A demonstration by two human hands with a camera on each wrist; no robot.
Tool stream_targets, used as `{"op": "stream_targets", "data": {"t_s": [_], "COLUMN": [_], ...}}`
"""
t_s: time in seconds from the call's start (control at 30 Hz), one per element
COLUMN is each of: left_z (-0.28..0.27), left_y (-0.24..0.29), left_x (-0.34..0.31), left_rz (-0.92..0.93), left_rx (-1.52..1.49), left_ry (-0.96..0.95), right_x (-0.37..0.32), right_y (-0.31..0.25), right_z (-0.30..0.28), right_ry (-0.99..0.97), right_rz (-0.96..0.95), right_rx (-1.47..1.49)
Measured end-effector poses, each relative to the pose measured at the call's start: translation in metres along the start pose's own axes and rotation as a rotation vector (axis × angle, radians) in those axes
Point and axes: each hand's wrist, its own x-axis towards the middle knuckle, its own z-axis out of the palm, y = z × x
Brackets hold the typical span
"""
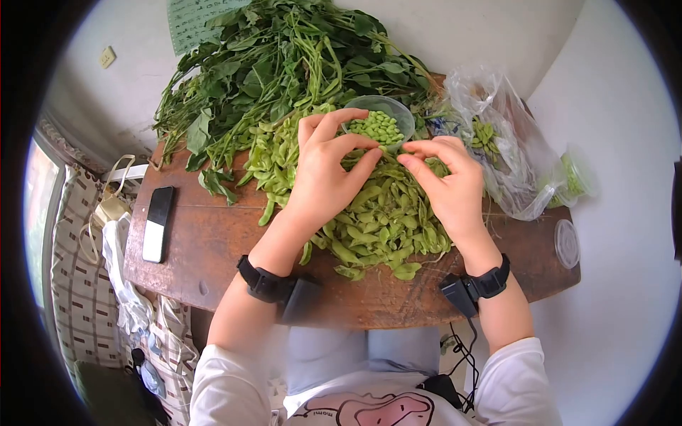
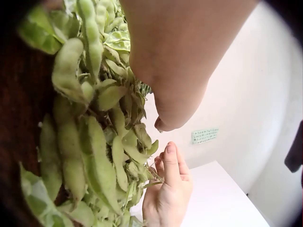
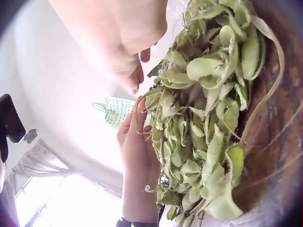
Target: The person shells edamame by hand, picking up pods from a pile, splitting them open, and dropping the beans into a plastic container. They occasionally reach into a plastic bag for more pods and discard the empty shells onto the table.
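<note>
My left hand (image 1: 323, 167) is raised over a heap of green soybean pods (image 1: 387, 220), thumb and forefinger tips close together. Facing it, my right hand (image 1: 451, 177) has its thumb and forefinger brought together, the fingertips of both hands only a small gap apart. I cannot tell whether either hand pinches a small bean or pod. Just beyond the fingertips stands a clear plastic bowl (image 1: 399, 108) with shelled green beans (image 1: 376, 128) in it. In the right wrist view, flattened, split-looking pods (image 3: 203, 118) lie beneath the hands; plump pods (image 2: 94, 151) fill the left wrist view.
Leafy soybean stalks (image 1: 284, 64) are piled at the back of the wooden table (image 1: 206, 234). At right are a clear plastic bag (image 1: 504, 156), a tipped tub (image 1: 577, 174) with green contents and a round lid (image 1: 567, 243). A phone (image 1: 158, 224) lies at left.
</note>
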Motion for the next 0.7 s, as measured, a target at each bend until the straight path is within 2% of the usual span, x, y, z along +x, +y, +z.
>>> {"op": "stream_targets", "data": {"t_s": [0.03,0.13,0.3,0.47,0.7], "left_z": [0.001,0.000,0.000,-0.003,-0.006], "left_y": [0.000,0.001,0.004,0.010,0.012], "left_x": [0.001,0.001,0.001,0.002,0.005], "left_rz": [0.012,0.006,0.022,0.051,0.011], "left_rx": [-0.001,0.016,0.000,-0.039,-0.098], "left_ry": [0.020,0.024,0.004,-0.058,-0.099], "right_x": [0.000,-0.001,0.001,-0.001,-0.001], "right_y": [0.002,0.005,0.004,0.008,0.007], "right_z": [-0.001,0.005,0.003,0.002,0.005], "right_ry": [-0.055,-0.010,0.014,-0.064,-0.036], "right_rz": [-0.002,0.023,-0.082,-0.203,-0.155], "right_rx": [-0.019,0.005,-0.067,-0.093,-0.055]}}
